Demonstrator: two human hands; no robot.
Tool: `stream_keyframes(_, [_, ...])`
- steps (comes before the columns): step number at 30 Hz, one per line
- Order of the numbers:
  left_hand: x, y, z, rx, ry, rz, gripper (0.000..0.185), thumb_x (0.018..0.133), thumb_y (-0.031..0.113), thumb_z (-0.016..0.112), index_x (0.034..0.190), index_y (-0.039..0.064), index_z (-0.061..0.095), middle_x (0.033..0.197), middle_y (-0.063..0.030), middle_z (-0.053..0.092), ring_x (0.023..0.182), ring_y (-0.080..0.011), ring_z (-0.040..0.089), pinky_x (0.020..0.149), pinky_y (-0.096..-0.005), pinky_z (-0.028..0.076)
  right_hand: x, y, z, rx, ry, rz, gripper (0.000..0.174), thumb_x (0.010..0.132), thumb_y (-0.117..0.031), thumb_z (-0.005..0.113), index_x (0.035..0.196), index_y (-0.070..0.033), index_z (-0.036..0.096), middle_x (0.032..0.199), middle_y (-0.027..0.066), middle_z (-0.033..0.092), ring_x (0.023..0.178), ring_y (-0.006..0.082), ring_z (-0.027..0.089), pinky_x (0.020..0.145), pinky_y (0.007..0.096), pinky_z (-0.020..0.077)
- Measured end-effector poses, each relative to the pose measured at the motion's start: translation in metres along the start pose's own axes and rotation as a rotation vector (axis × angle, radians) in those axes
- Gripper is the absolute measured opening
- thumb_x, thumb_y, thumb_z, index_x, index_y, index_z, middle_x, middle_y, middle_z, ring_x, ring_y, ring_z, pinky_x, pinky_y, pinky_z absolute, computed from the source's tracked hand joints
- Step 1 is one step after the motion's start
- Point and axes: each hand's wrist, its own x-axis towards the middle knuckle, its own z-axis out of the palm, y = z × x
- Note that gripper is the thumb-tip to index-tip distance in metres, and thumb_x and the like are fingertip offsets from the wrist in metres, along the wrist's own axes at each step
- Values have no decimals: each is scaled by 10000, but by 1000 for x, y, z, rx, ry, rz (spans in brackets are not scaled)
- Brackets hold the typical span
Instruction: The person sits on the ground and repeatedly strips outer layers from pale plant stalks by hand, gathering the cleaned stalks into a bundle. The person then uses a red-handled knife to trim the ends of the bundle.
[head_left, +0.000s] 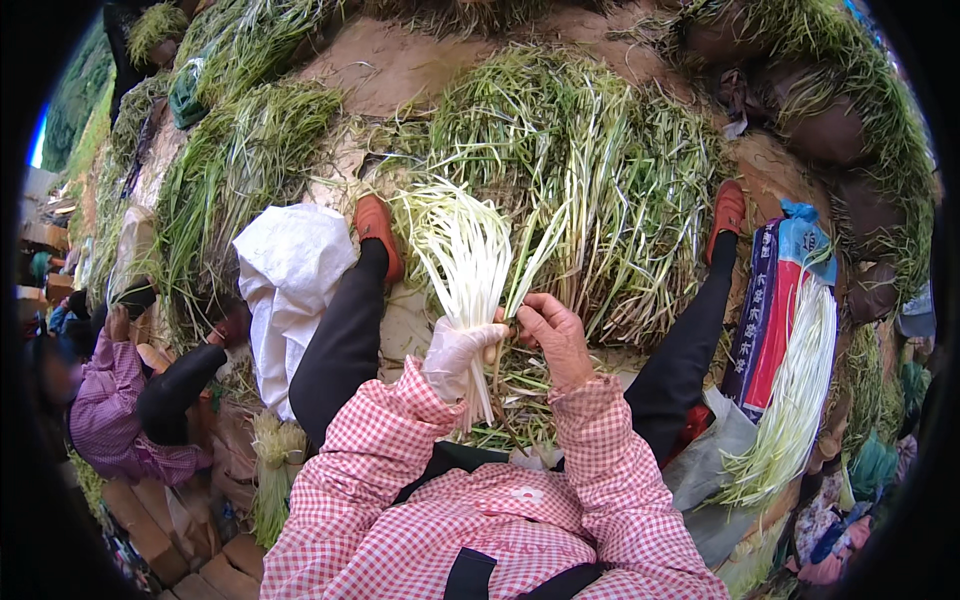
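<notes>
My left hand (456, 358), in a thin whitish glove, is closed around a fanned bunch of pale, blanched leafy stalks (474, 259), probably chives. Their tips point away from me, and the cut ends hang below the palm. Just beside it, my bare right hand (553, 328) pinches a few greener stalks (534, 251) between thumb and fingers. Both hands nearly meet at the base of these stalks; the exact fingertip contact is partly hidden. Between my outstretched legs, beyond the hands, lies a broad heap of untrimmed green stalks (592, 187).
A white woven sack (296, 281) rests by my left leg. On my right, pale stalks (795, 382) lie over a printed plastic package (765, 322). Another person (124, 397) in a checked top sits at left, near bricks (154, 529) and a standing pale bundle (274, 472).
</notes>
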Motion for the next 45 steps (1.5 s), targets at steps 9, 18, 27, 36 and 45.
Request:
stream_keyframes(9, [3,-16,5,11,65,151,165,780,3,665,932,32,608,694,8,581,506,-69,511,447,-183,410,-18,36,10,250,102,51,129,899,-170,606,861,-67,538,685,-36,524,581,50,483,527,210,401])
stream_keyframes(18, [7,-15,8,5,-25,93,166,778,34,696,930,11,635,664,-1,599,449,-71,504,416,-179,404,-54,34,-48,-653,263,-15,346,884,-310,599,1062,-14,580,698,105,594,606,182,565,582,324,456])
stream_keyframes(27, [3,-10,16,89,22,98,181,738,39,728,904,13,661,719,-44,654,446,-83,499,382,-206,371,-15,-22,-24,326,171,-154,132,902,-137,615,956,-17,628,815,29,618,658,82,559,571,222,462])
stream_keyframes(36, [23,4,-9,-82,90,213,133,749,49,741,861,28,672,685,-8,642,421,-53,463,366,-192,334,-27,-77,-71,260,353,-479,385,917,-92,574,1289,-82,476,802,-7,574,632,57,539,536,206,460])
stream_keyframes(45, [-23,10,34,49,-195,205,374,757,52,749,1096,64,591,880,-13,637,607,-71,543,521,-207,443,-14,-66,21,-38,162,-429,374,899,-54,584,1242,17,452,790,-5,527,642,74,551,540,215,499])
